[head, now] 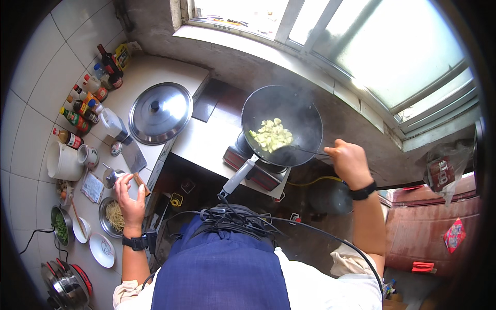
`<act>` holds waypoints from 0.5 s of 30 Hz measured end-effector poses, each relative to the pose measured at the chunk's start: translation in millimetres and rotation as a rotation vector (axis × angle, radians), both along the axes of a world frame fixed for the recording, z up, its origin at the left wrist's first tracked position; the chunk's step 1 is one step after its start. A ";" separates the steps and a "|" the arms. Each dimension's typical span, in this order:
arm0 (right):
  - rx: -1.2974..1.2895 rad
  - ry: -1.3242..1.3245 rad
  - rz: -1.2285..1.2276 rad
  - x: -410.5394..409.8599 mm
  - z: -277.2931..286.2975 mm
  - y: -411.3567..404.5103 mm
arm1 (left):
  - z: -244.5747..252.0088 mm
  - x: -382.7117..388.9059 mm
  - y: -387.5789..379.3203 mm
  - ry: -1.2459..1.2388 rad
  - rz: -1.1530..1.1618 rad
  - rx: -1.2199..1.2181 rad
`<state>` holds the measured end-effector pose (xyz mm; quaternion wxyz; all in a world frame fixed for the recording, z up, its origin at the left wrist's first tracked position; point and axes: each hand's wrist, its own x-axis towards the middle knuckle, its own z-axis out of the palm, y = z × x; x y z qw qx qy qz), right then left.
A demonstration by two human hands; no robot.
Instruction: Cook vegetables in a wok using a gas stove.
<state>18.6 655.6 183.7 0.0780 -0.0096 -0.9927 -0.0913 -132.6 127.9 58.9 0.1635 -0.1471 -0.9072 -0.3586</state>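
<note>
My right hand (350,162) grips the thin dark handle of a wok spatula (306,150), whose head meets the food in the wok. Pale green chopped vegetable pieces (271,135) lie in the dark wok (306,116), and steam rises from it. The wok sits tilted on a gas stove (255,170), its grey handle (240,176) towards me. Over the left counter, my left hand (131,199) is beside the wooden handle (141,184) of what looks like a cleaver (134,155); whether it grips it is unclear. A shiny metal container (111,177) is by its fingertips.
A large metal lid (161,112) lies on the left counter (166,69). Several sauce bottles (77,120) line the tiled wall. Nearby are a bowl of pale shreds (114,217), a bowl of greens (61,226) and white bowls (102,250). Cables (310,224) cross my waist.
</note>
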 end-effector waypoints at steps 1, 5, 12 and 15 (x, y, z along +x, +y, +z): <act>-0.018 0.022 -0.005 -2.0 -14.5 -0.2 | 1.1 -1.6 3.7 -0.006 -0.017 0.012; -0.038 0.099 -0.204 -23.7 -46.3 8.5 | 6.2 -3.5 8.1 -0.012 -0.038 0.007; -0.401 -0.188 -0.673 -31.6 2.3 99.2 | -1.8 7.4 -11.9 0.007 0.015 0.000; -0.519 -0.304 -0.832 -49.0 -10.9 125.8 | -0.6 13.6 -17.3 -0.021 0.053 -0.018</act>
